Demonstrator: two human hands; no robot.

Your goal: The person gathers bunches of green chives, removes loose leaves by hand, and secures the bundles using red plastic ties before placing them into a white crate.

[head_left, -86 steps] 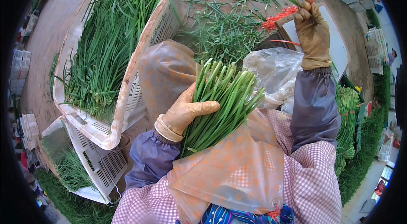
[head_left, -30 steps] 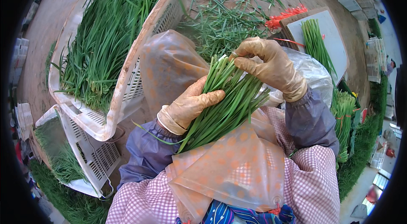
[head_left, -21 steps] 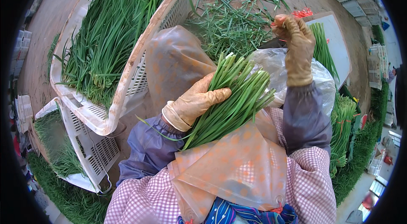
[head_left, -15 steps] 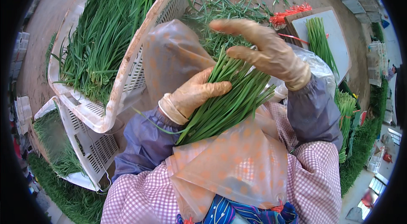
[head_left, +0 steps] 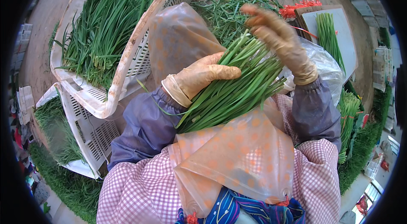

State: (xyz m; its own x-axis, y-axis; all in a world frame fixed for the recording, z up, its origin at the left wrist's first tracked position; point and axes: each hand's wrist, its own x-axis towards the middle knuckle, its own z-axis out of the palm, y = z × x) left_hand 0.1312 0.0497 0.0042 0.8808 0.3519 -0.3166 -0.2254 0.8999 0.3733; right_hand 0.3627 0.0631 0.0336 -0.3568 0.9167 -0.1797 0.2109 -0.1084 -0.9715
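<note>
The right hand [head_left: 280, 40], in a tan rubber glove, has its fingers stretched out and loosely parted over the upper end of a thick bunch of long green stalks [head_left: 241, 96]. Its fingertips are blurred, and whether they touch the stalks I cannot tell. The left hand [head_left: 203, 77], gloved alike, is nearer and grips the bunch from its left side, thumb across the top.

The bunch's long axis slants from the lower left, by the upper edge of an orange-spotted translucent plastic apron [head_left: 237, 160], to pale ends fanned toward the upper right, just below the right hand.

Leftward, the brown-stained rim of a white slatted crate [head_left: 136, 52] bounds the space. Rightward, a smaller green bunch [head_left: 327, 35] lies lengthwise on a pale flat board [head_left: 348, 43], near its top edge; red ties [head_left: 300, 8] lie at the board's upper-left corner. Between crate and board, room opens over scattered green trimmings [head_left: 227, 16].
</note>
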